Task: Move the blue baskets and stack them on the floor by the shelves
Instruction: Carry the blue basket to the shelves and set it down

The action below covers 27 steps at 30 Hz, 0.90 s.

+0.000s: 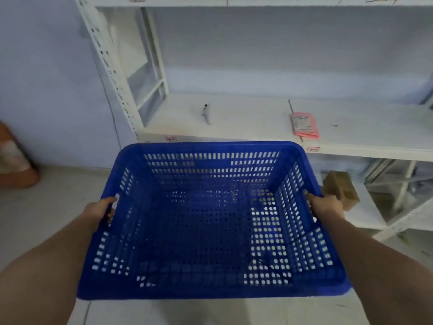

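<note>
A large blue perforated plastic basket (210, 221) fills the middle of the head view, held level above the floor in front of white shelves (234, 116). My left hand (100, 211) grips its left rim, fingers curled through the side. On the opposite rim, my right hand (324, 206) holds on the same way. The basket is empty and its far edge sits just in front of the lower shelf's front lip. No other blue basket is in view.
On the lower shelf lie a pink packet (304, 125) and a small grey object (206, 113). A brown cardboard box (341, 190) sits under the shelf at the right. An orange-brown object (16, 160) stands on the floor at the left by the wall.
</note>
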Tool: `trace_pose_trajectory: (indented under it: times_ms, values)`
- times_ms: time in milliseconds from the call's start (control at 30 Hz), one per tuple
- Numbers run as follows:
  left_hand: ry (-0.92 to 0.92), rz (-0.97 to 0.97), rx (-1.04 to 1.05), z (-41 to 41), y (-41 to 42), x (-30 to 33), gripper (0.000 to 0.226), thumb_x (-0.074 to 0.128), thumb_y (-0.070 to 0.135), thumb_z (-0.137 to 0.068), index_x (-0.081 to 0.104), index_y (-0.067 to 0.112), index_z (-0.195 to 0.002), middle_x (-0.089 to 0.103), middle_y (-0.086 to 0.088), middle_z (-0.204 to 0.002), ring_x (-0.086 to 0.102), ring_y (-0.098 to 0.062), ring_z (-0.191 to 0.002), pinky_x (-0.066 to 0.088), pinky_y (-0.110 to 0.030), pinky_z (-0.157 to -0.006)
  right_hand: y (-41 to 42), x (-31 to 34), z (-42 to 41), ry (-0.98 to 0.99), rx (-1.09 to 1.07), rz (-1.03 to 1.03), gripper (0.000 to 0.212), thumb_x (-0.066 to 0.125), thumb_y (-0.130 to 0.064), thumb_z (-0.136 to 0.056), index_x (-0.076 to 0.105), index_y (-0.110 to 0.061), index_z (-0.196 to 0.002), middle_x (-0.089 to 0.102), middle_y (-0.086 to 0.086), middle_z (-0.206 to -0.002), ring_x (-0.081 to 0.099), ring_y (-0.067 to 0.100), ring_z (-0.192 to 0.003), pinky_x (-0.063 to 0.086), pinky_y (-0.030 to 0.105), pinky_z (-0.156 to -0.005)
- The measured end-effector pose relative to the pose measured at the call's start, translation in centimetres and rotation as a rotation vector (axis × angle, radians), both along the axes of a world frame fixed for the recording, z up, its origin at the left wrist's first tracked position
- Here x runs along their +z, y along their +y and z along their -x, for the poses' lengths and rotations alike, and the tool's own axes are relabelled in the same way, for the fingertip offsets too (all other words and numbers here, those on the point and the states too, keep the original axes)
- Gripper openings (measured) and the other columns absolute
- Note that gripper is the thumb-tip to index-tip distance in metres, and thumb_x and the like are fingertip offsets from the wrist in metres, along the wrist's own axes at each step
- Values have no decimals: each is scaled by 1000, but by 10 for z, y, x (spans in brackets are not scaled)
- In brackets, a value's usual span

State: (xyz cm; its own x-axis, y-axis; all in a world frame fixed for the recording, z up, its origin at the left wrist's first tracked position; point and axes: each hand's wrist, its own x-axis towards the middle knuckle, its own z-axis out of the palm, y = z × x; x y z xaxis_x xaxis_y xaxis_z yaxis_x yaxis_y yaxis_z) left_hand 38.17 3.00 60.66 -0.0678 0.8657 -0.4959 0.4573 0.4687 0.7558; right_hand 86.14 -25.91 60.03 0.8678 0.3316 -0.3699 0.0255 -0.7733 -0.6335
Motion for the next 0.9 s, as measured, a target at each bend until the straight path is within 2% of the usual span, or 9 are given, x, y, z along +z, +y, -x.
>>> trace_pose_trajectory:
  times_ms: [233,433,533,700,900]
  values:
    - [28,-72,22,38,69,17,30,55,24,-93,50,8,-68,44,-15,-61,39,-27,-52,38,-40,-60,74,2,48,52,-42,-20,61,57,-53,-74,67,-1,-104,71,19,-96,68,37,-84,55,50,-85]
    - [70,-93,19,35,120,10,33,58,23,-90,50,7,-63,48,-15,-60,42,-27,-51,40,-40,-63,107,6,59,71,-70,-12,59,50,-52,-76,66,-2,-103,70,18,-94,68,37,-83,54,50,-86]
    - [125,-107,8,31,138,4,36,60,26,-87,50,4,-60,51,-16,-59,46,-28,-51,43,-39,-62,123,9,54,71,-54,12,66,44,-57,-71,66,-3,-104,71,17,-95,67,37,-84,53,50,-87]
    - [159,-125,7,33,166,-1,37,61,25,-86,49,3,-59,52,-17,-58,48,-28,-52,45,-42,-65,149,13,58,64,-12,44,56,41,-54,-81,62,-6,-102,70,16,-96,68,35,-84,54,49,-86]
    - [117,-94,-27,34,196,-7,33,62,23,-87,52,3,-62,53,-16,-61,47,-28,-53,45,-38,-66,173,8,61,42,-37,29,52,41,-52,-82,62,-5,-92,71,18,-87,67,37,-82,52,52,-88]
